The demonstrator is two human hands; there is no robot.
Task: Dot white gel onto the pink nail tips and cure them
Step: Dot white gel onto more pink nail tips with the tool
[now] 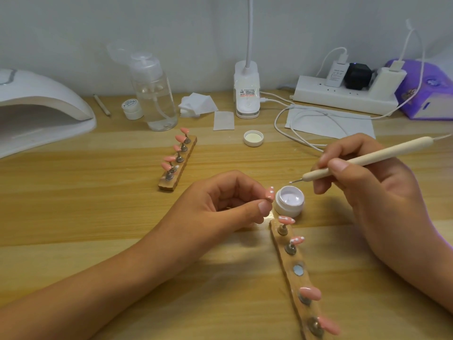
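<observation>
The left hand (pixel 220 204) has its grip closed to a pinch. Thumb and forefinger hold one pink nail tip (pixel 343 194), which already carries a few white dots. The right hand (pixel 367 190) grips a dotting pen (pixel 362 161) like a pencil, fingers curled round it. A small bead of white sits on the pen's metal point, just right of the pinched tip and just above the open jar of white gel (pixel 289 201). The jar stands on the desk (pixel 98 217) right beside the left grip.

The dots look wet, so the main risk is a smear. The thumb lies close under them, and a slight roll of the pinch would drag them. The bead could land off the mark if the pen hand trembles, since nothing seems to steady it.

The near holder (pixel 291 263) lies below both grips, between the forearms. Two dotted tips stand on it, likely uncured, and a careless arm could brush them. The white lamp (pixel 36 106) sits far to the left of the left grip, so carrying wet tips there invites a knock.
</observation>
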